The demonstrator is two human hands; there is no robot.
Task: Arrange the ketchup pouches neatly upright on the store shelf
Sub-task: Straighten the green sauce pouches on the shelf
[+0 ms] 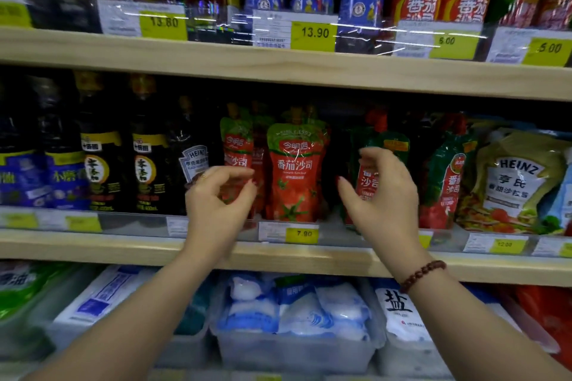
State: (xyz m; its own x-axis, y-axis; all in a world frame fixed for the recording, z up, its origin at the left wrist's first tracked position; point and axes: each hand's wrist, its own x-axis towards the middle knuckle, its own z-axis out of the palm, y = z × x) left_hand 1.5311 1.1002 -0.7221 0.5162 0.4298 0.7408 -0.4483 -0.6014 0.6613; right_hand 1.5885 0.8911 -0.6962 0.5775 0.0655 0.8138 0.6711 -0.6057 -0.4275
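Note:
A red and green ketchup pouch (296,173) stands upright at the front of the middle shelf (278,252). Another pouch of the same kind (236,139) stands just left of it, partly behind my left hand (218,198). Two darker green and red pouches (385,141) (445,182) lean to the right of it. My left hand hovers in front of the left pouch with fingers curled and apart, holding nothing. My right hand (382,195) is raised in front of the dark green pouch, fingers spread, touching nothing that I can see.
Dark sauce bottles (102,164) fill the middle shelf's left side. Heinz salad dressing pouches (513,182) lie at its right. Yellow price tags (301,233) line the shelf edge. Bottles and pouches stand on the upper shelf, and clear bins of salt bags (297,312) sit below.

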